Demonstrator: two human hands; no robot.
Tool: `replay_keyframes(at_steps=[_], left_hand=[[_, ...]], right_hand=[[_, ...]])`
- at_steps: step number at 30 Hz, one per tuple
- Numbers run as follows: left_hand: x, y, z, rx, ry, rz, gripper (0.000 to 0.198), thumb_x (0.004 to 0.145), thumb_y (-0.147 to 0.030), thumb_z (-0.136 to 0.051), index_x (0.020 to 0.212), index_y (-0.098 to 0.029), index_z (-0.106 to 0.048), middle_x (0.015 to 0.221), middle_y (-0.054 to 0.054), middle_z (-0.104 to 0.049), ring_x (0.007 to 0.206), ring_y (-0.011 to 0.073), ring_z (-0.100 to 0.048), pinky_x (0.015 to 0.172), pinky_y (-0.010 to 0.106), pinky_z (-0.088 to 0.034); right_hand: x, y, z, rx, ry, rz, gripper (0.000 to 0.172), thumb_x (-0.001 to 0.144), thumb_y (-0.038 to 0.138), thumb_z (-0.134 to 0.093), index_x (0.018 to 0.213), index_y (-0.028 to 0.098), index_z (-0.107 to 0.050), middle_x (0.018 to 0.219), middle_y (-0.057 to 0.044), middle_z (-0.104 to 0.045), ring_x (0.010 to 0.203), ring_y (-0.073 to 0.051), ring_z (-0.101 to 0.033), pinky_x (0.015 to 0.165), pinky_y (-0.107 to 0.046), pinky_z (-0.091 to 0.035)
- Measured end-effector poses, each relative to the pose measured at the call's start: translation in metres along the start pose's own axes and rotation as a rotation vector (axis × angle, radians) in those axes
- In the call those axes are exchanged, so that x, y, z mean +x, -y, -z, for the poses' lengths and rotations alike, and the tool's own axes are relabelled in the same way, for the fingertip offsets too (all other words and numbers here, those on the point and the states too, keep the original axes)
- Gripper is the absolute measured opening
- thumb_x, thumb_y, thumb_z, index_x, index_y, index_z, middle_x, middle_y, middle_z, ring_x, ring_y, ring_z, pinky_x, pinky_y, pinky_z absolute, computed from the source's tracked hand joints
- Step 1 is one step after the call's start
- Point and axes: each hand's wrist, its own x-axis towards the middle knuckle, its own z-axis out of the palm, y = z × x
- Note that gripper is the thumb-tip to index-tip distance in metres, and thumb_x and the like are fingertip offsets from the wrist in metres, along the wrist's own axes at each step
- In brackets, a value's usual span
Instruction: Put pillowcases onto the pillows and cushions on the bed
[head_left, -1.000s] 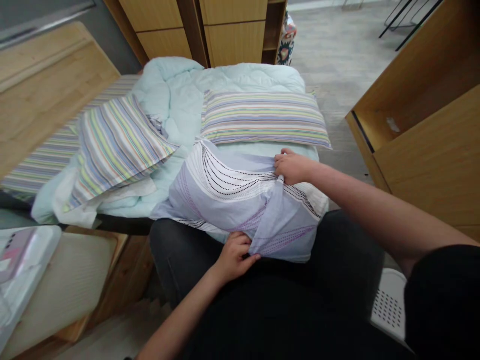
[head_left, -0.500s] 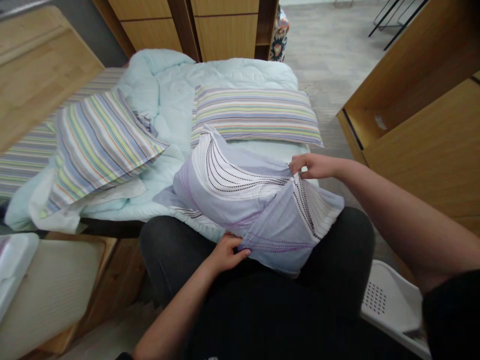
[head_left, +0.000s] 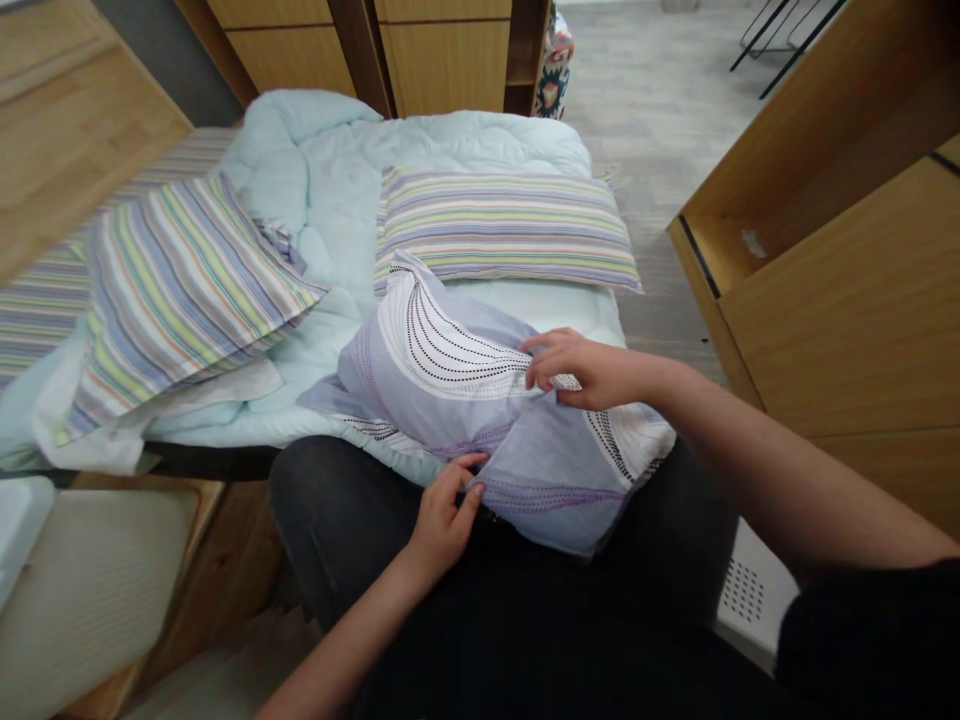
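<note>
A pale lilac pillow point(head_left: 450, 385) with white bands and dotted black and purple lines rests across my lap and the bed's near edge. My left hand point(head_left: 442, 510) pinches the lower edge of its cover near my thigh. My right hand point(head_left: 577, 368) is closed on a fold of the cover on top of the pillow, near its middle. Behind it lie two striped pillows, one point(head_left: 506, 225) flat on the mint quilt point(head_left: 352, 200), the other point(head_left: 176, 285) tilted at the left.
Wooden cabinets point(head_left: 450, 55) stand behind the bed, and a wooden desk unit point(head_left: 847, 270) rises at the right. A white perforated stool point(head_left: 750, 590) shows under my right side. A light wooden board point(head_left: 82, 590) lies at the lower left.
My right hand has moved left from the pillow's right edge to its middle, gripping a fold there. My left hand has kept its hold on the lower edge, its fingers now straighter.
</note>
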Motion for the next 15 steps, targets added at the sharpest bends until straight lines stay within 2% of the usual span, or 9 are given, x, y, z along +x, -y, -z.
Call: replay_keyframes(at_steps=[2, 4, 7, 9, 10, 11, 13, 15], left_hand=[[-0.001, 0.007, -0.008, 0.023, 0.052, 0.075, 0.025, 0.112, -0.036, -0.047, 0.096, -0.022, -0.058, 0.105, 0.008, -0.075, 0.095, 0.0205, -0.071, 0.086, 0.035, -0.054], [-0.002, 0.015, -0.013, 0.066, 0.055, 0.131, 0.028, 0.113, -0.040, -0.043, 0.095, -0.022, -0.055, 0.084, 0.002, -0.066, 0.076, 0.0182, -0.064, 0.072, 0.031, -0.047], [-0.002, 0.020, -0.018, 0.097, 0.056, 0.178, 0.032, 0.112, -0.043, -0.041, 0.090, -0.023, -0.051, 0.074, -0.001, -0.057, 0.067, 0.0172, -0.057, 0.065, 0.030, -0.039], [-0.002, 0.021, -0.022, 0.100, 0.050, 0.194, 0.031, 0.111, -0.045, -0.044, 0.091, -0.023, -0.052, 0.074, -0.001, -0.058, 0.066, 0.0177, -0.057, 0.065, 0.030, -0.039], [-0.002, 0.020, -0.025, 0.111, 0.038, 0.202, 0.028, 0.108, -0.048, -0.051, 0.095, -0.023, -0.055, 0.078, -0.001, -0.061, 0.069, 0.0186, -0.060, 0.067, 0.031, -0.041], [-0.001, 0.020, -0.028, 0.135, 0.024, 0.211, 0.028, 0.103, -0.050, -0.060, 0.100, -0.022, -0.059, 0.084, 0.001, -0.066, 0.074, 0.0203, -0.063, 0.070, 0.032, -0.044], [0.001, 0.020, -0.034, 0.212, 0.036, 0.236, 0.034, 0.092, -0.050, -0.076, 0.104, -0.021, -0.065, 0.094, 0.006, -0.073, 0.084, 0.0252, -0.068, 0.077, 0.035, -0.048], [0.004, 0.021, -0.036, 0.254, 0.111, 0.261, 0.029, 0.090, -0.047, -0.078, 0.089, -0.020, -0.068, 0.085, 0.006, -0.072, 0.080, 0.0260, -0.068, 0.074, 0.035, -0.047]], right_hand=[[-0.003, 0.002, -0.020, -0.040, 0.033, -0.064, 0.019, 0.085, 0.012, -0.063, 0.100, 0.021, -0.071, 0.104, -0.006, -0.075, 0.105, -0.025, -0.068, 0.098, -0.040, -0.046], [-0.011, 0.003, -0.037, -0.066, 0.051, -0.142, 0.023, 0.091, 0.014, -0.060, 0.111, 0.021, -0.070, 0.103, -0.006, -0.075, 0.094, -0.023, -0.069, 0.088, -0.035, -0.048], [-0.023, 0.002, -0.053, -0.073, 0.025, -0.170, 0.043, 0.093, 0.022, -0.067, 0.137, 0.022, -0.065, 0.128, -0.009, -0.074, 0.108, -0.025, -0.071, 0.092, -0.035, -0.050], [-0.024, -0.001, -0.059, -0.078, 0.036, -0.150, 0.057, 0.093, 0.030, -0.075, 0.147, 0.024, -0.061, 0.138, -0.009, -0.071, 0.116, -0.026, -0.070, 0.095, -0.035, -0.051], [-0.022, -0.003, -0.061, -0.092, 0.052, -0.140, 0.053, 0.094, 0.032, -0.075, 0.146, 0.025, -0.064, 0.135, -0.008, -0.072, 0.113, -0.025, -0.071, 0.093, -0.034, -0.051], [-0.018, -0.005, -0.062, -0.117, 0.071, -0.127, 0.043, 0.097, 0.034, -0.074, 0.139, 0.026, -0.070, 0.125, -0.007, -0.075, 0.106, -0.023, -0.072, 0.089, -0.033, -0.050], [-0.010, -0.008, -0.060, -0.178, 0.098, -0.074, 0.020, 0.103, 0.032, -0.067, 0.115, 0.023, -0.080, 0.101, -0.005, -0.075, 0.091, -0.021, -0.070, 0.082, -0.032, -0.048], [-0.005, -0.007, -0.051, -0.188, 0.100, 0.005, 0.019, 0.104, 0.027, -0.064, 0.099, 0.021, -0.081, 0.092, -0.005, -0.071, 0.088, -0.020, -0.068, 0.081, -0.032, -0.046]])
